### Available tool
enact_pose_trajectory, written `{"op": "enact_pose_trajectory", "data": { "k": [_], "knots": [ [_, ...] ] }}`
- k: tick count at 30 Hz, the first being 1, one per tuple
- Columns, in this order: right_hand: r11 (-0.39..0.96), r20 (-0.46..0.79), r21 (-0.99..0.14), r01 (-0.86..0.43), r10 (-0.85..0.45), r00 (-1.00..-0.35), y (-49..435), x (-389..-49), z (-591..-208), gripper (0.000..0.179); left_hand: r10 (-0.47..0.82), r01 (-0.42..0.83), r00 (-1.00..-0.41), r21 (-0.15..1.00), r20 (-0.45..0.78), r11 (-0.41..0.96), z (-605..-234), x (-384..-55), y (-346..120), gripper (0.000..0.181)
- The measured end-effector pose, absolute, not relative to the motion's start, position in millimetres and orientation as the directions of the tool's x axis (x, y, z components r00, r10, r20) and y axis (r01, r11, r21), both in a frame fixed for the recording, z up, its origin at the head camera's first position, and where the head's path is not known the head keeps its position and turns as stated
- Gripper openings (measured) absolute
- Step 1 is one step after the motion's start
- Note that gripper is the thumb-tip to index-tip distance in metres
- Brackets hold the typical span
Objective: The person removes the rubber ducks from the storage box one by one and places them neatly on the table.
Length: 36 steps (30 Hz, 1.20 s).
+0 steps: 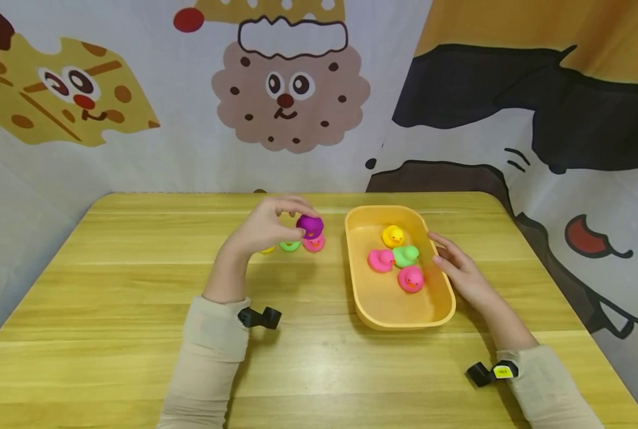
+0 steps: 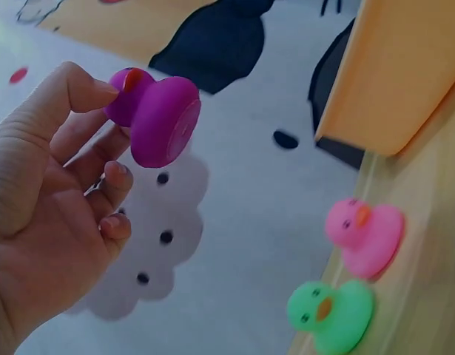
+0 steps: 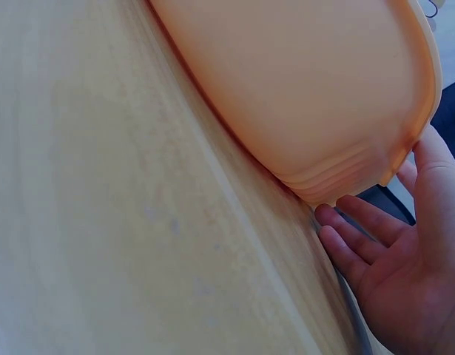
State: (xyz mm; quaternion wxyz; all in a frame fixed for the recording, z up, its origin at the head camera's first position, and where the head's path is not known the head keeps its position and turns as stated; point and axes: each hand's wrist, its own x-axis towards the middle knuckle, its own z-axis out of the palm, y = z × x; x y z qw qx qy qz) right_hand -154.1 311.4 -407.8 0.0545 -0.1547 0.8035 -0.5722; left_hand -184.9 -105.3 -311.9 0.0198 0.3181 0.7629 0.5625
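My left hand (image 1: 265, 226) holds a purple rubber duck (image 1: 310, 226) above the table, pinching it at the head between thumb and fingertips. The duck is tilted so its flat base (image 2: 183, 133) shows in the left wrist view. Below it stand a pink duck (image 1: 314, 243), a green duck (image 1: 290, 245) and a yellow one (image 1: 267, 250), partly covered by the hand. With fairly straight fingers, my right hand (image 1: 463, 271) touches the right side of a yellow-orange plastic tub (image 1: 354, 286), its fingertips at the rim. Inside lie a yellow duck (image 1: 392, 236), a green duck (image 1: 406, 256) and two pink ducks (image 1: 411, 279).
The wooden table (image 1: 109, 310) carries the tub right of its middle. A printed curtain (image 1: 179, 161) with cartoon figures hangs right behind the table's far edge and along its sides. Both wrists wear small black camera mounts (image 1: 260, 318).
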Motion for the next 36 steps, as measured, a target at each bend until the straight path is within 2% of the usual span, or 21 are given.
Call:
{"op": "enact_pose_trajectory", "data": {
  "k": [17,29,36],
  "knots": [
    [0.317,0.083,-0.931,-0.18,-0.297,-0.951,311.7,-153.9,-407.7,0.051,0.437,0.381,-0.863,0.894,0.252,0.236,-326.6,-195.4,-166.4,0.029],
    [0.305,0.077,-0.936,-0.175,-0.307,-0.949,311.0,-154.5,-407.8,0.051,0.331,0.276,-0.928,0.911,0.17,0.306,-338.9,-192.9,-193.9,0.032],
    [0.301,0.081,-0.937,-0.177,-0.306,-0.948,311.5,-154.0,-407.8,0.051,0.326,0.276,-0.931,0.903,0.166,0.329,-347.0,-193.0,-208.5,0.034]
  ]
}}
